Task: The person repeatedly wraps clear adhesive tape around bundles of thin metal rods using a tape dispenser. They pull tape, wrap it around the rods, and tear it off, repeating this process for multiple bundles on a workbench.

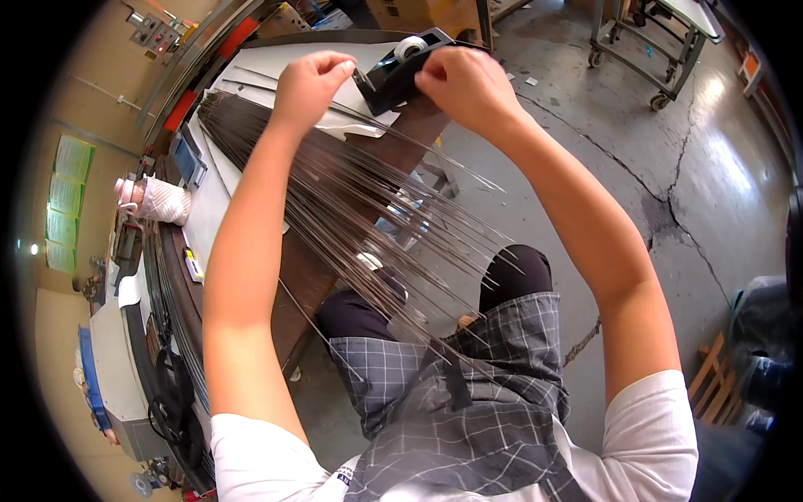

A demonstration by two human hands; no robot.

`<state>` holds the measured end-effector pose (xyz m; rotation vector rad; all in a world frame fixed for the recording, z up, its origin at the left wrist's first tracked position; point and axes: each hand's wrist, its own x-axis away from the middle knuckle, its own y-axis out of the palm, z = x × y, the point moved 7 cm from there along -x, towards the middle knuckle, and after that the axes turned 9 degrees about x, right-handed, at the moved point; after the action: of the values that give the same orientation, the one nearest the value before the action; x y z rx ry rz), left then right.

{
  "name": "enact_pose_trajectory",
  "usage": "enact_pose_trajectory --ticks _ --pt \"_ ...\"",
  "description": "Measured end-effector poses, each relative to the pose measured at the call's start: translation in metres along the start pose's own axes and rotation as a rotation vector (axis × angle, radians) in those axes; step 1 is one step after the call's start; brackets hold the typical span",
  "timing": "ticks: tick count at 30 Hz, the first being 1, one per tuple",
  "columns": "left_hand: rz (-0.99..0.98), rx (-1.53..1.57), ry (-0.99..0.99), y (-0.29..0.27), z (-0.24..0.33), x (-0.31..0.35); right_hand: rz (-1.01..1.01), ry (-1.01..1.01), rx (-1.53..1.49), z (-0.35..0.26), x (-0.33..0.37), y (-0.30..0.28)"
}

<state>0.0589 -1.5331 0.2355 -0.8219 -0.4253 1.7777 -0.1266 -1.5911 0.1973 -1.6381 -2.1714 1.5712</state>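
Observation:
My left hand (311, 86) is raised over the table, thumb and fingertips pinched together near the toothed end of a black tape dispenser (390, 84). Whatever thin thing it pinches is too small to make out. A roll of clear tape (409, 48) sits in the dispenser. My right hand (468, 89) is closed, its curled fingers in front of the dispenser's right part; what they grip is hidden. Below both hands a fanned bundle of long, thin dark metal rods (335, 192) lies across the table, with the near ends jutting past its edge above my lap.
White sheets (219, 180) cover part of the brown table (314, 272). On the left stand a pink-and-white cup (159, 201) and a blue-grey box-like item (188, 159). A wheeled cart (631, 54) is at the far right, on the cracked grey floor (585, 192). My knees are under the rod ends.

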Motion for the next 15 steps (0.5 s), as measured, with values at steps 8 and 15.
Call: enact_pose_trajectory --ticks 8,15 --pt "-0.491 -0.148 -0.333 0.021 -0.041 -0.052 0.196 -0.174 0.108 -0.002 -0.052 0.044" --pt "-0.505 0.222 -0.440 0.022 -0.058 -0.054 0.244 -0.151 0.081 0.002 -0.053 0.047"
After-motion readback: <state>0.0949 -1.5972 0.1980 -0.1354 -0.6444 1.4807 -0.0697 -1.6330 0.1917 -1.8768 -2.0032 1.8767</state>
